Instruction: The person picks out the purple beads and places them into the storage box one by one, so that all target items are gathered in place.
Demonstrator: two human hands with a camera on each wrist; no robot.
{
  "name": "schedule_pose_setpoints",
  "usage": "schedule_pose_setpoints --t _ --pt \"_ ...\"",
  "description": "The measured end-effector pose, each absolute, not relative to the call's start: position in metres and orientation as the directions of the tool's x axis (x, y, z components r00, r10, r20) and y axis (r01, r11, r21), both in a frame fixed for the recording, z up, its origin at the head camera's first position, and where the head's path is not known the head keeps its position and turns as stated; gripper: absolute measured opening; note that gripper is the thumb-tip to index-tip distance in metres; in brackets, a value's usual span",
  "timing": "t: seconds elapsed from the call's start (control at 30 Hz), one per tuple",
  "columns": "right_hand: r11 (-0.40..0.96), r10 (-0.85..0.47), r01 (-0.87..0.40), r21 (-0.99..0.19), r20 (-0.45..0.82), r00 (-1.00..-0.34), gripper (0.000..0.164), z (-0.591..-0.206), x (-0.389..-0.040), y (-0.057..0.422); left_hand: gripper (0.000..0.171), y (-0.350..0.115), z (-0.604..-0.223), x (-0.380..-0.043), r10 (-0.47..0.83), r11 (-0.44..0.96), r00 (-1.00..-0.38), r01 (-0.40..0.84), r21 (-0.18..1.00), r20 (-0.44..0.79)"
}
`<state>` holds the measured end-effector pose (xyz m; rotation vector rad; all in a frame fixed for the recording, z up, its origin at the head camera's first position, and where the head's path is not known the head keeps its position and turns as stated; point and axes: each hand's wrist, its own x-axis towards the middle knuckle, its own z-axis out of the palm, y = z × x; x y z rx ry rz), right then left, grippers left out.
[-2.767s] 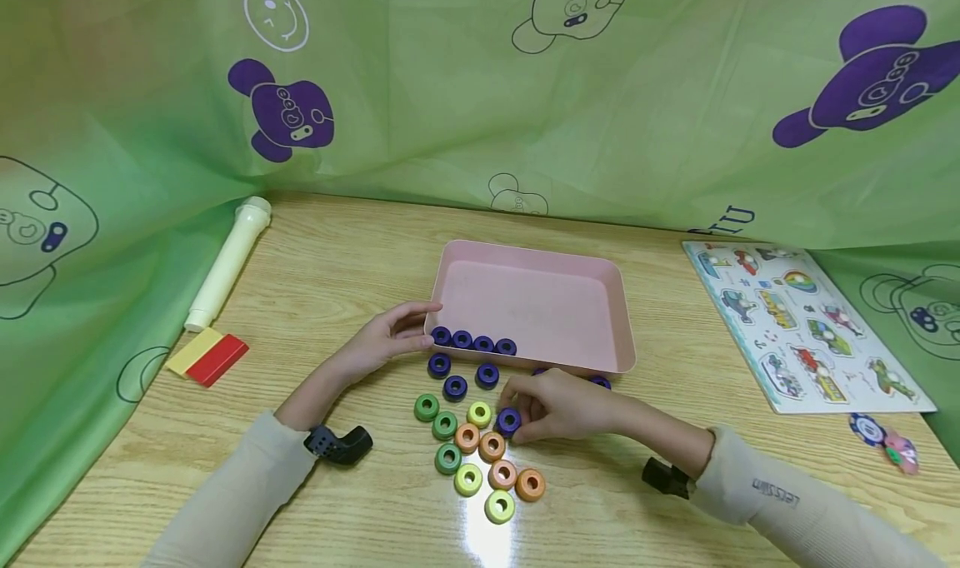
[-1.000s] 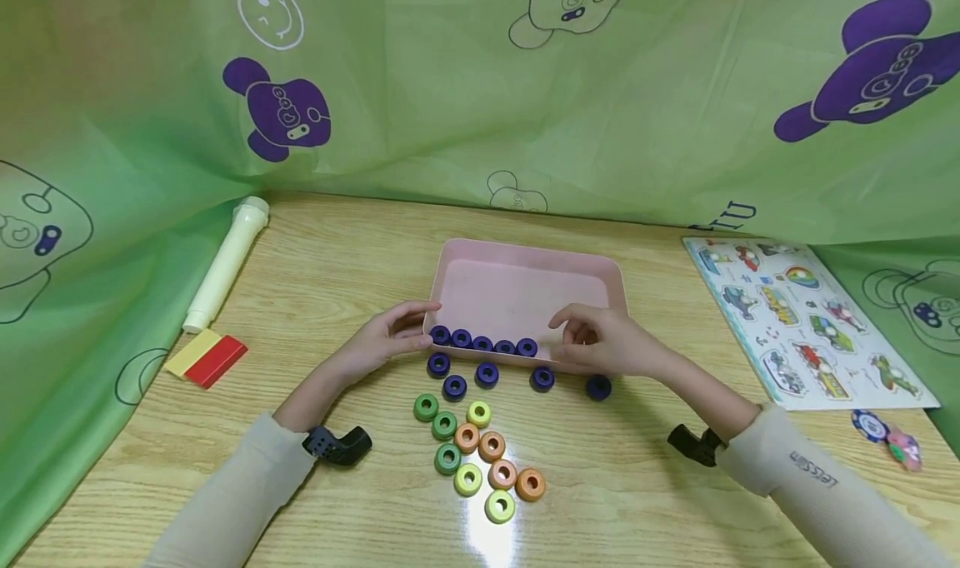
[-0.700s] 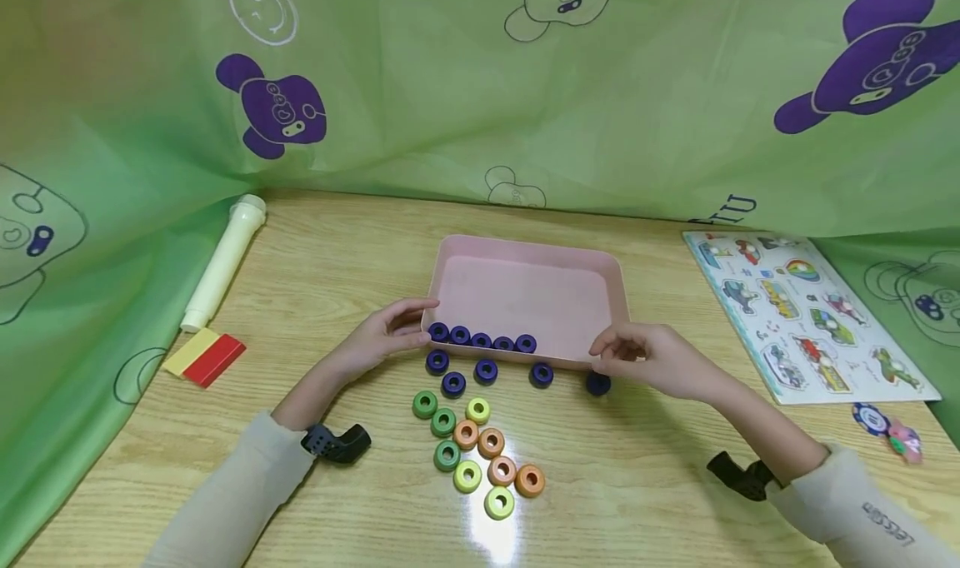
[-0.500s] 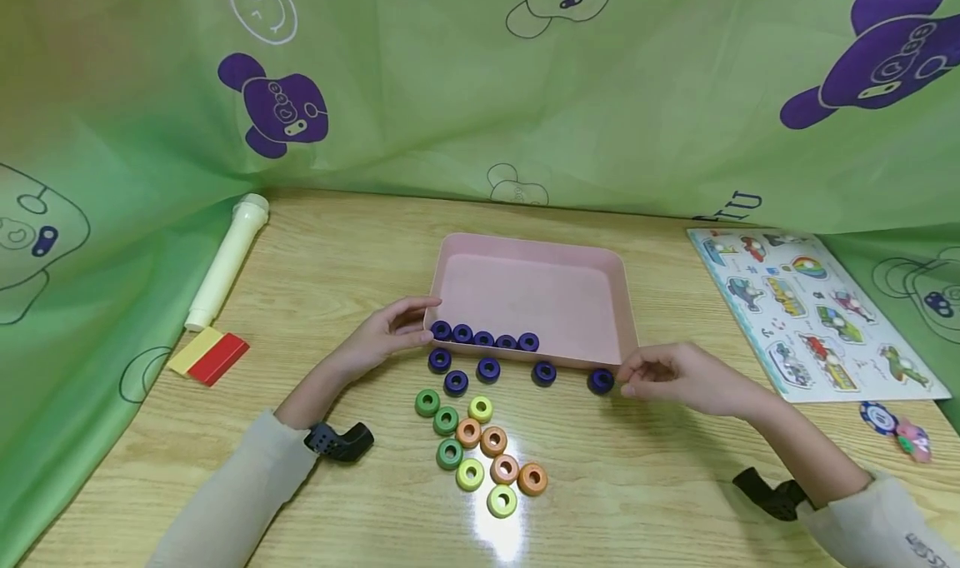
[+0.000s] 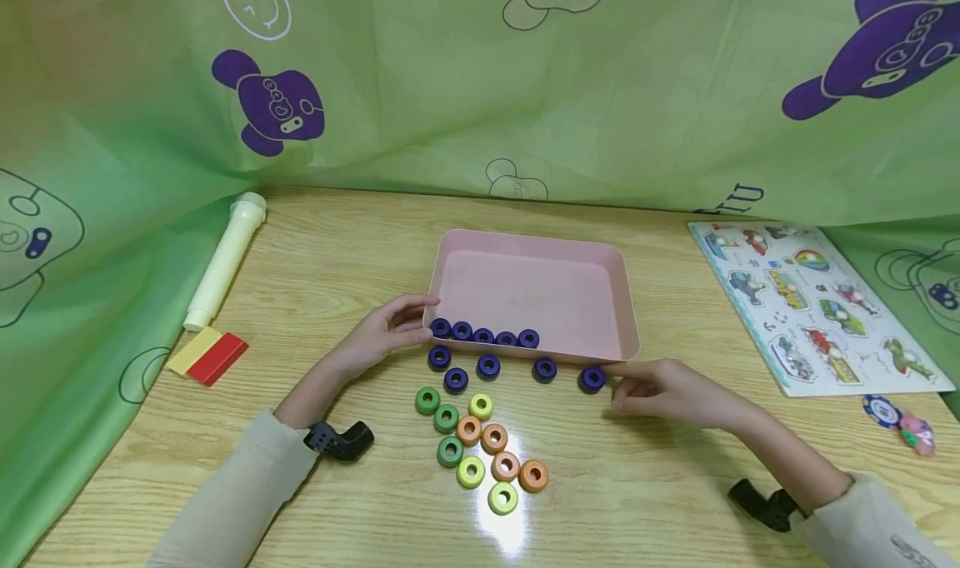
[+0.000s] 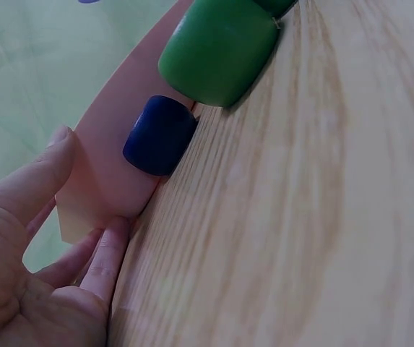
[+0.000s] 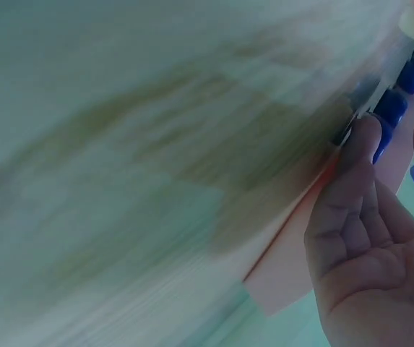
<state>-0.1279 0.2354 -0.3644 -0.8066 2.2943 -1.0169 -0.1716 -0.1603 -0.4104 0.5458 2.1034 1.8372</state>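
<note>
The pink tray [image 5: 540,297] holds a row of dark-blue ring-shaped beads [image 5: 483,336] along its near wall. At its left front corner my left hand [image 5: 378,335] grips the wall, thumb in front and fingers at the side; the left wrist view shows the fingertips against the tray wall [image 6: 105,173]. More dark-blue rings stand on the table before the tray. My right hand [image 5: 671,393] touches the rightmost of these, a dark-blue ring [image 5: 592,379], with its extended index finger. The thumb stays apart from that ring. In the right wrist view, this hand [image 7: 373,267] partly hides the blue rings.
Green [image 5: 446,419], yellow [image 5: 502,498] and orange rings [image 5: 533,475] lie in a cluster in front. A white tube [image 5: 227,261] and yellow and red blocks [image 5: 217,360] lie left. To the right are a picture puzzle board [image 5: 821,310] and small trinkets [image 5: 917,433].
My right hand set a blue ring in the tray's row, let go, and moved right to the outermost ring. That ring has slid slightly left. My left hand stays at the tray corner.
</note>
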Motion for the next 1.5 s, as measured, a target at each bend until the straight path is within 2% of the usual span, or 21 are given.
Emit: schedule_pose_setpoints --t 0.2,0.47,0.7,0.8,0.93,1.1,1.3,1.5 --pt "0.501 -0.737 -0.370 -0.782 -0.161 -0.657 0.043 -0.368 -0.129 0.221 0.045 -0.160 -0.409 -0.171 0.457 0.112 -0.889 0.090 0.990 0.029" --pt "0.504 -0.777 -0.460 -0.731 -0.151 -0.611 0.031 -0.372 -0.125 0.196 0.044 -0.160 -0.410 -0.170 0.455 0.108 -0.890 0.085 0.990 0.027" --pt "0.541 -0.763 -0.453 -0.708 -0.187 -0.619 0.030 -0.366 -0.120 0.189 0.045 -0.158 -0.410 -0.170 0.465 0.092 -0.885 0.086 0.992 0.033" --pt "0.531 -0.758 -0.460 -0.711 -0.158 -0.632 0.030 -0.354 -0.122 0.188 0.044 -0.159 -0.412 -0.171 0.474 0.098 -0.879 0.120 0.988 0.060" --pt "0.520 -0.744 -0.499 -0.693 -0.080 -0.664 0.030 -0.333 -0.135 0.188 0.043 -0.160 -0.413 -0.171 0.475 0.106 -0.877 0.137 0.985 0.071" --pt "0.508 -0.732 -0.529 -0.680 -0.018 -0.681 0.029 -0.322 -0.165 0.192 0.044 -0.160 -0.411 -0.170 0.469 0.097 -0.882 0.096 0.991 0.039" --pt "0.538 -0.741 -0.510 -0.671 -0.087 -0.666 0.028 -0.338 -0.198 0.193 0.044 -0.161 -0.411 -0.170 0.458 0.098 -0.888 0.082 0.992 0.029" --pt "0.551 -0.763 -0.515 -0.657 -0.146 -0.630 0.028 -0.357 -0.210 0.190 0.044 -0.161 -0.411 -0.170 0.459 0.094 -0.888 0.076 0.993 0.025"
